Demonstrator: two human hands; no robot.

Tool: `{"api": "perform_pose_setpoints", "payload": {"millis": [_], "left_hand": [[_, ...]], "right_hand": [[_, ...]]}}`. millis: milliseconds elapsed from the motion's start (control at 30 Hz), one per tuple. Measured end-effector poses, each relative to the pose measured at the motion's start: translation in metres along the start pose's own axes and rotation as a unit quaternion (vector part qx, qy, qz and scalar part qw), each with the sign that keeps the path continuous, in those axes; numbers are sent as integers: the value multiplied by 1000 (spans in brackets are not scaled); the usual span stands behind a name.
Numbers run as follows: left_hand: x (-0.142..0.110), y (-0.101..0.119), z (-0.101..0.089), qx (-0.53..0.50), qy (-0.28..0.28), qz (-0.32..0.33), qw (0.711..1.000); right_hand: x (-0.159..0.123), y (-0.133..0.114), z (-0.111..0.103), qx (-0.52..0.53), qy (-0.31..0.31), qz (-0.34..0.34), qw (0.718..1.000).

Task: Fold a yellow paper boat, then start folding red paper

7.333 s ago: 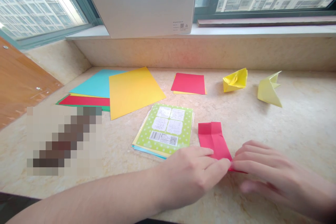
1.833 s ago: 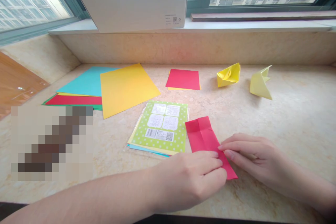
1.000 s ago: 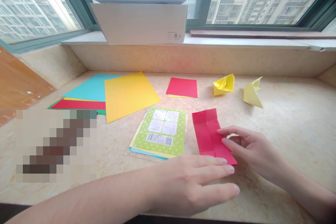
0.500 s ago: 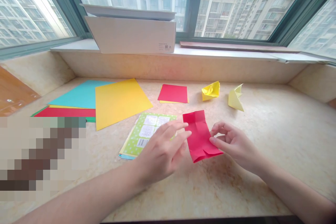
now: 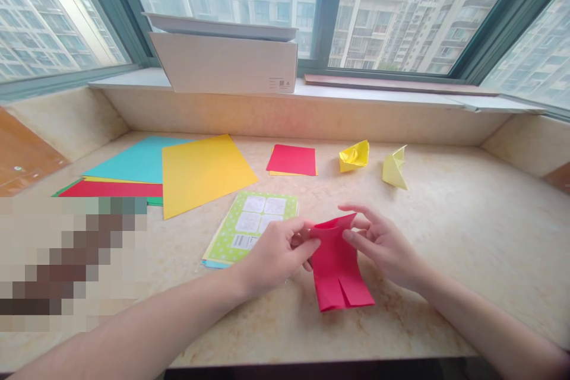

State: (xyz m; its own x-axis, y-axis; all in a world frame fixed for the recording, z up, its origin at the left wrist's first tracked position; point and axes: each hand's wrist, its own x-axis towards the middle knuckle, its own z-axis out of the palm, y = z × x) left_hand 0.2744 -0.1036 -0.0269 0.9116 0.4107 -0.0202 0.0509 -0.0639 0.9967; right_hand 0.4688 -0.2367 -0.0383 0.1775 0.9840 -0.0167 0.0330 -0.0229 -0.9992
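Between my two hands I hold a folded red paper (image 5: 336, 261) up off the counter, near the front edge. Its upper edge bows open a little, and a short slit or fold gap runs up from its lower edge. My left hand (image 5: 285, 246) pinches the upper left corner between thumb and fingers. At the upper right, my right hand (image 5: 380, 243) pinches the other side, its index finger raised. Just behind my left hand lies a green dotted paper pack (image 5: 244, 222) in clear wrap, partly covered by that hand.
Large coloured sheets, a yellow one (image 5: 207, 175) on top, lie at the left. Small red squares (image 5: 291, 160) are at the back middle. Two folded shapes, a bright yellow one (image 5: 354, 157) and a pale yellow one (image 5: 394, 169), stand behind my right hand. A white box (image 5: 227, 62) rests on the sill.
The red paper was flat on the counter under my hands; it is now lifted and tipped upright. My left hand has moved from pressing it to gripping its corner. The view has tilted up.
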Motion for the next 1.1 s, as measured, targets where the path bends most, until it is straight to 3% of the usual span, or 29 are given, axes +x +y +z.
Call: {"api": "perform_pose_setpoints", "payload": {"millis": [200,367,467,667,767,833,900,967,1033,1100], "left_hand": [[-2,3,0,-112,-37,-11,993],[-7,4,8,-112,-45,-43,992],[-9,3,13,-67,-22,-74,995],[-10,0,14,-50,-12,-74,996],[-10,0,15,-79,-17,-77,994],[-9,1,15,-102,-8,-72,992],[-8,4,15,-136,17,-61,989],[-8,7,15,-177,43,-52,982],[-7,8,15,-205,63,-48,976],[-8,9,16,-209,77,-45,974]], "right_hand": [[2,3,-2,-85,45,-91,991],[-5,-4,-3,-112,-17,-131,985],[-9,-9,-4,-133,-53,-116,983],[-7,-7,6,-93,2,-12,996],[-7,1,8,-52,19,-6,998],[-11,4,4,-86,22,-46,995],[-17,3,-2,-169,4,-120,978],[-24,-3,-9,-248,-59,-171,952],[-28,-10,-12,-275,-124,-169,938],[-28,-15,-11,-263,-140,-152,942]]}}
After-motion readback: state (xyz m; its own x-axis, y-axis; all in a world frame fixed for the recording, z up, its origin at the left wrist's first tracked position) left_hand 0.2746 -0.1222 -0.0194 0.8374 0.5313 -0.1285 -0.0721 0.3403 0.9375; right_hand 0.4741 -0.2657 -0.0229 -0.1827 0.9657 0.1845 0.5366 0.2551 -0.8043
